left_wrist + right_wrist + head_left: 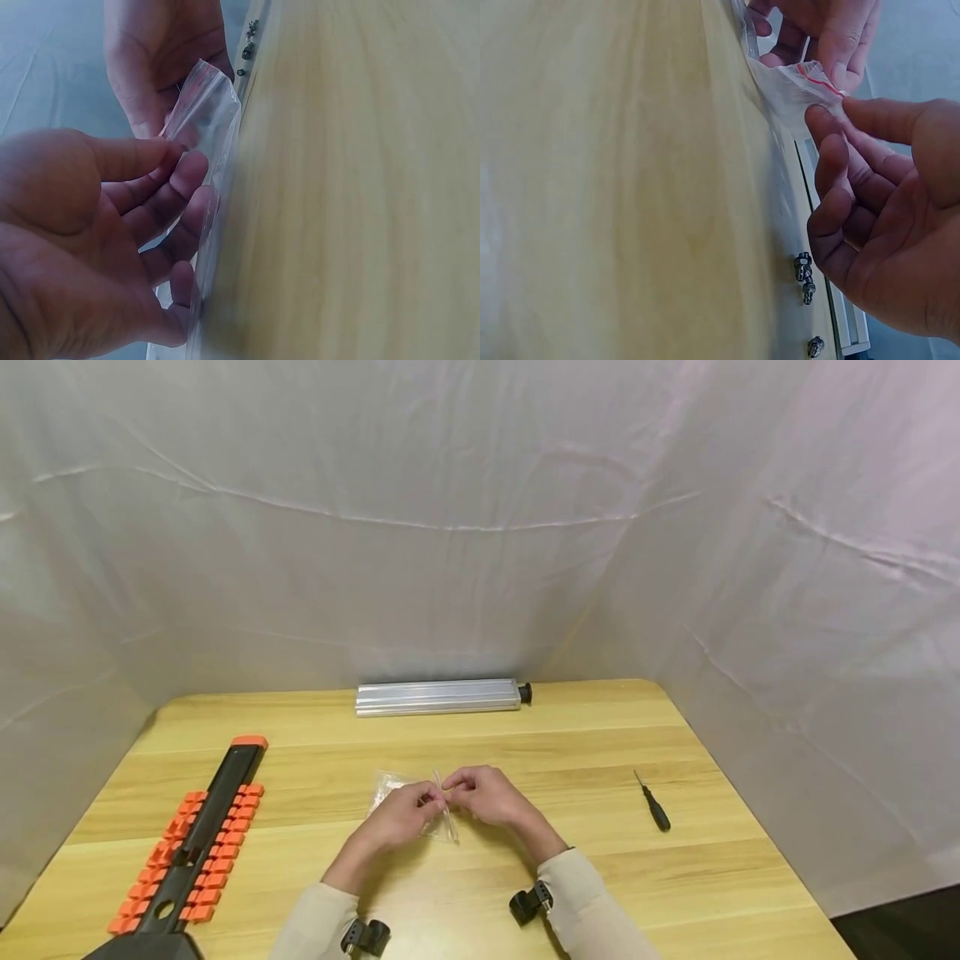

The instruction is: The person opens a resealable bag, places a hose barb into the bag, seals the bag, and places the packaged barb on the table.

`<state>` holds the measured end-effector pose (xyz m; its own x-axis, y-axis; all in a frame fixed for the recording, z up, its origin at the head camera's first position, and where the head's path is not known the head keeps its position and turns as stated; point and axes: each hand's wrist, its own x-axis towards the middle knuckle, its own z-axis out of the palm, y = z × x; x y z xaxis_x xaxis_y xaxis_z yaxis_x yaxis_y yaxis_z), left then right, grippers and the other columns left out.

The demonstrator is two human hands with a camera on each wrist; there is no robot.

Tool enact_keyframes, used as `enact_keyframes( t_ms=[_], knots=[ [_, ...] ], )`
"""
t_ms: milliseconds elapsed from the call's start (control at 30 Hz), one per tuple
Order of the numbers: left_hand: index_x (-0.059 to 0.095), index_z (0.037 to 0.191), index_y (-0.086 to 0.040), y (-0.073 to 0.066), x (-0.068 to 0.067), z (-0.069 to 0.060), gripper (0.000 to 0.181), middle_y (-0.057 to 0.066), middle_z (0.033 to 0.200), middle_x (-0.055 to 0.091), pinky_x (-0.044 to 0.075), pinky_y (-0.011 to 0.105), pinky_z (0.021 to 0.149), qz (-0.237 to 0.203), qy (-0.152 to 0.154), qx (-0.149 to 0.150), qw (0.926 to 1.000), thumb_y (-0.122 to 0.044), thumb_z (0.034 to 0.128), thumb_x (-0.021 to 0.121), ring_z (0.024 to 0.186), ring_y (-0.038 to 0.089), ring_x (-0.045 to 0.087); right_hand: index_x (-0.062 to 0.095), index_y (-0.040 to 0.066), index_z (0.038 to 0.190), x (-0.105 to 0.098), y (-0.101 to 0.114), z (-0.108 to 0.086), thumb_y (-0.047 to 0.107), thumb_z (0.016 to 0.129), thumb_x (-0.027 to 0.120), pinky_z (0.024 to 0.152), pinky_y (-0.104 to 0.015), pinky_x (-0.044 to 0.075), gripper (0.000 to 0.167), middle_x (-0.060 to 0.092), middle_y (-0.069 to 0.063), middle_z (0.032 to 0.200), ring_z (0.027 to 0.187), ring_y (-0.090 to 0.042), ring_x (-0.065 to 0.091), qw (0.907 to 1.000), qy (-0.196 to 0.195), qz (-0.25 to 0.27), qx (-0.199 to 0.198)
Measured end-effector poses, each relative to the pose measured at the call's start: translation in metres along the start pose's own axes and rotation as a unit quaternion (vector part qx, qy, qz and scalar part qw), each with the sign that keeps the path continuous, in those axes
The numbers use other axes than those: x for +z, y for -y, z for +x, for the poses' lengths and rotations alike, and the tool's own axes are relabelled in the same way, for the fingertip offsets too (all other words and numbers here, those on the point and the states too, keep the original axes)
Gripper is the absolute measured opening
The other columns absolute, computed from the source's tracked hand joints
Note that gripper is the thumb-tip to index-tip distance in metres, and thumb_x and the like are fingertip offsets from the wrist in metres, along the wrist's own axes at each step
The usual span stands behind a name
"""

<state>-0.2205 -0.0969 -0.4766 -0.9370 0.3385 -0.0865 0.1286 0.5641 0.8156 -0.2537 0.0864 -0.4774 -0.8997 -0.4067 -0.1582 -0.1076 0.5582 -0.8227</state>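
A clear zip-lock bag [386, 783] with a red line along its mouth is held up over the wooden table between my two hands. My left hand [401, 817] pinches the bag's edge between thumb and index finger, its other fingers loosely bent behind the plastic [214, 112]. From the other side my right hand [487, 795] pinches the same red-lined edge [821, 81], close to the left fingertips. Whether the mouth is parted cannot be told. Several small dark metal fittings [804, 274] lie on the table beyond my right hand; the head view does not show them.
An aluminium profile [438, 697] with a black knob lies along the table's back edge. At left is a long black rack [225, 793] with orange clips [217, 866] down both sides. A black-handled screwdriver [657, 810] lies at right. Grey curtains [450, 585] surround the table.
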Motion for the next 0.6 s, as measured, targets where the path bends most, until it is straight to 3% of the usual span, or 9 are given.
enact_keyframes(
  t_ms=[167, 333, 600],
  knots=[
    [0.064, 0.089, -0.013, 0.0016, 0.0000, 0.0003, 0.014, 0.004, 0.085, 0.063, 0.042, 0.028, 0.065, -0.012, 0.000, -0.012, 0.9999, -0.017, 0.0977, 0.054, 0.076, 0.016, 0.053, 0.072, 0.020, 0.094, 0.0006, 0.0012, -0.0005, 0.033, 0.091, 0.066, 0.048, -0.021, 0.042, 0.014, 0.068, -0.002, 0.080, 0.057, -0.009, 0.054, 0.9999, 0.003, -0.017, -0.001],
    [0.063, 0.087, -0.013, 0.0016, 0.0002, 0.0010, 0.019, 0.003, 0.081, 0.059, 0.038, 0.027, 0.060, -0.032, 0.000, -0.035, 0.9989, -0.023, 0.0996, 0.052, 0.071, 0.016, 0.049, 0.072, 0.019, 0.090, -0.0003, 0.0023, -0.0004, 0.025, 0.094, 0.061, 0.049, -0.023, 0.046, 0.013, 0.068, -0.002, 0.076, 0.053, -0.009, 0.053, 0.9992, -0.003, -0.040, -0.006],
    [0.060, 0.086, -0.009, -0.0005, 0.0024, 0.0028, 0.022, 0.005, 0.083, 0.061, 0.036, 0.023, 0.053, -0.052, 0.010, -0.052, 0.9972, -0.018, 0.1010, 0.046, 0.065, 0.014, 0.046, 0.071, 0.020, 0.085, 0.0022, 0.0008, -0.0003, 0.021, 0.094, 0.059, 0.048, -0.019, 0.041, 0.015, 0.065, 0.005, 0.072, 0.054, -0.005, 0.049, 0.9957, -0.020, -0.084, -0.035]
  ],
)
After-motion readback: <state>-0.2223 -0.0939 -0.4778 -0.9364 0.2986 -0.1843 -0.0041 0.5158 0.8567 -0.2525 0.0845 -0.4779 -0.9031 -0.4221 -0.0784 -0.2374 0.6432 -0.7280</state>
